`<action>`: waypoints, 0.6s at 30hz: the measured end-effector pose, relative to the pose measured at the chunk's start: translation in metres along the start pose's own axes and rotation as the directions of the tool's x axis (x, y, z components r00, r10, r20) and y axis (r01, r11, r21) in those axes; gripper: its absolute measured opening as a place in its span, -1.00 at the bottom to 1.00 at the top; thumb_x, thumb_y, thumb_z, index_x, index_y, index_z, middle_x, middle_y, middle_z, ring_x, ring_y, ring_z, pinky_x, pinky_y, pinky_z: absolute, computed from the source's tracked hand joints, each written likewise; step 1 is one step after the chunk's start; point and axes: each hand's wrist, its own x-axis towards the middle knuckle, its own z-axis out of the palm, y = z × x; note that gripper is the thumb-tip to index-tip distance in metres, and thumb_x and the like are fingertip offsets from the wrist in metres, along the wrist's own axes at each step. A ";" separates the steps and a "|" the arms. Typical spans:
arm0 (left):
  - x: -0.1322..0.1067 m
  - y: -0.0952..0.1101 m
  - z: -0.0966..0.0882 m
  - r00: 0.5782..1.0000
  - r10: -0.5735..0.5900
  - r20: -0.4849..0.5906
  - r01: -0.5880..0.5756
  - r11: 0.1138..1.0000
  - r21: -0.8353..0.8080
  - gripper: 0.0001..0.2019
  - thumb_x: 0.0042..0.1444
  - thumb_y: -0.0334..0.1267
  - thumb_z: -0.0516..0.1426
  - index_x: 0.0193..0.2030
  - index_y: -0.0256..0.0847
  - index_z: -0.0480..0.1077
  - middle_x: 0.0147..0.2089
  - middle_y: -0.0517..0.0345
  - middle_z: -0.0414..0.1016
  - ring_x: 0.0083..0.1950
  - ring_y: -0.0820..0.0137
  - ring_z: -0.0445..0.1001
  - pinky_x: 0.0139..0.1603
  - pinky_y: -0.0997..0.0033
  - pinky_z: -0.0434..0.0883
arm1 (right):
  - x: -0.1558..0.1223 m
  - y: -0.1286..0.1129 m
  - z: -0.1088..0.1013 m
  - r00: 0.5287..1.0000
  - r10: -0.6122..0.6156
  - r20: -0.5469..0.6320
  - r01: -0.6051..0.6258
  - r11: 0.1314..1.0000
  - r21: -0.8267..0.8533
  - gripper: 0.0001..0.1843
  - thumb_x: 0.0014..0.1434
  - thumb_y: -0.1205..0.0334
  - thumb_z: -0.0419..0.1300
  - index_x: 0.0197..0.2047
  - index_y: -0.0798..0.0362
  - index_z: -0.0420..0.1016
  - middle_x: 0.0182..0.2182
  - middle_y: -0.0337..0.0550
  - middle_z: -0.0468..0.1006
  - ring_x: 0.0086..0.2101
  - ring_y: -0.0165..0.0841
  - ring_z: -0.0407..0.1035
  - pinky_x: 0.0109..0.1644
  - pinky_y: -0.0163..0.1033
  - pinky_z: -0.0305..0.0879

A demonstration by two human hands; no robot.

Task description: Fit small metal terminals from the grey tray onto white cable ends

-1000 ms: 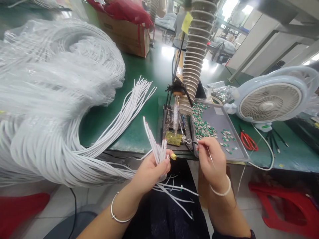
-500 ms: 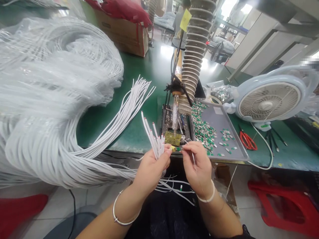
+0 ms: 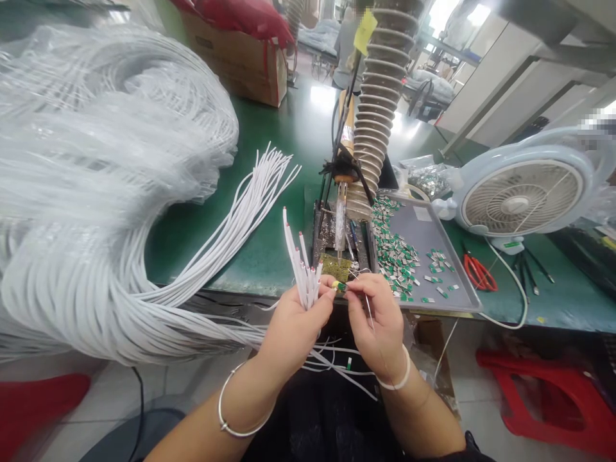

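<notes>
Head view: left hand (image 3: 296, 327) gripping a bundle of white cables (image 3: 302, 279), tips upward; right hand (image 3: 375, 324) pinching a small green-and-silver terminal (image 3: 339, 286), just beside the bundle. Beyond the hands: soldering iron (image 3: 341, 221), metal tray (image 3: 426, 240).

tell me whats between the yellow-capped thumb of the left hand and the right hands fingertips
A tiny green-and-silver clip sits there, pinched in the right hand against the yellow-capped left thumb, shown in the head view.
</notes>
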 end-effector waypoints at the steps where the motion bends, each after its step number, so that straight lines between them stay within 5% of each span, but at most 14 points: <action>1: 0.000 0.001 0.001 1.000 -0.006 -0.007 0.006 1.000 -0.003 -0.92 0.06 -0.28 0.12 -0.31 -0.24 0.34 -0.51 0.36 0.14 -0.61 0.66 -0.03 -0.60 0.58 -0.05 | -0.001 0.000 0.000 1.000 -0.016 -0.007 0.015 1.000 -0.014 -0.78 0.13 0.52 0.05 -0.20 0.07 0.36 -0.34 -0.16 0.40 -0.27 -0.40 0.34 -0.20 -0.24 0.35; 8: 0.001 0.007 0.006 0.996 -0.056 -0.070 0.056 0.998 0.002 -0.91 0.05 -0.29 0.11 -0.33 -0.26 0.31 -0.61 0.40 0.12 -0.63 0.65 -0.03 -0.62 0.60 -0.05 | -0.012 0.007 0.000 0.983 -0.166 -0.081 0.161 0.985 -0.064 -0.61 0.17 0.51 -0.03 0.04 0.08 0.29 -0.20 -0.06 0.48 -0.19 -0.35 0.40 -0.13 -0.15 0.43; 18: 0.005 0.016 0.011 0.997 -0.058 -0.048 0.054 0.995 -0.084 -0.90 0.03 -0.31 0.13 -0.32 -0.27 0.31 -0.66 0.43 0.11 -0.66 0.66 -0.04 -0.65 0.62 -0.07 | -0.008 0.008 -0.001 0.984 -0.171 -0.054 0.168 0.984 -0.062 -0.67 0.16 0.52 -0.01 -0.04 0.07 0.35 -0.16 -0.01 0.49 -0.11 -0.31 0.41 -0.08 -0.10 0.44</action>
